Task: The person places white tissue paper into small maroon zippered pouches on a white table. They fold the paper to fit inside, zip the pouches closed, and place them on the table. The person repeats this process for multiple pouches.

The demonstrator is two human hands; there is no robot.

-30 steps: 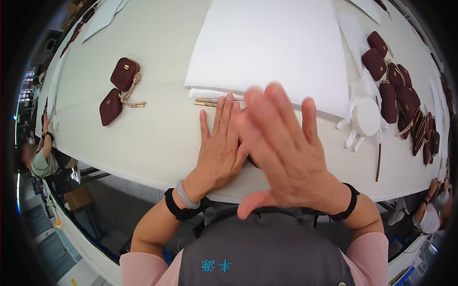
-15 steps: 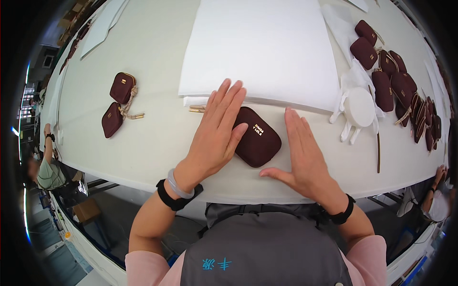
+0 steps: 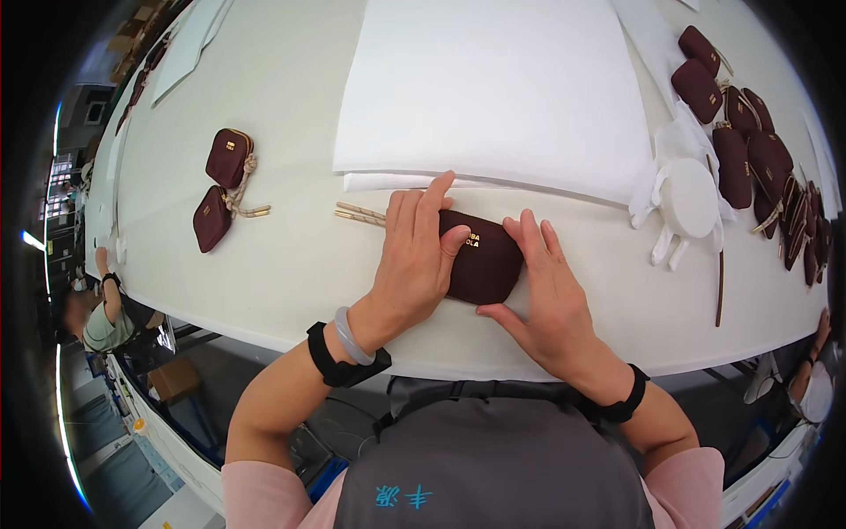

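A dark burgundy zip pouch [image 3: 487, 267] with small gold lettering lies on the table in front of me, between my hands. My left hand [image 3: 407, 260] closes on its left side, thumb across the face and fingers along the edge. With its fingertips at the right edge and thumb at the lower corner, my right hand [image 3: 555, 300] holds the other side. From behind my left hand a pale cord with gold tips [image 3: 359, 213] sticks out to the left. The pouch's left edge is hidden under that hand.
Large white sheets [image 3: 493, 97] lie stacked beyond my hands. To the left rest two burgundy pouches [image 3: 231, 159] with a cord. At right are a white glove [image 3: 647, 204], a round white disc [image 3: 689, 199], a thin brown strip [image 3: 720, 291] and a pile of several pouches [image 3: 765, 163].
My right hand has come in from the right and now touches the pouch's edge. My left hand has closed further around its left side.
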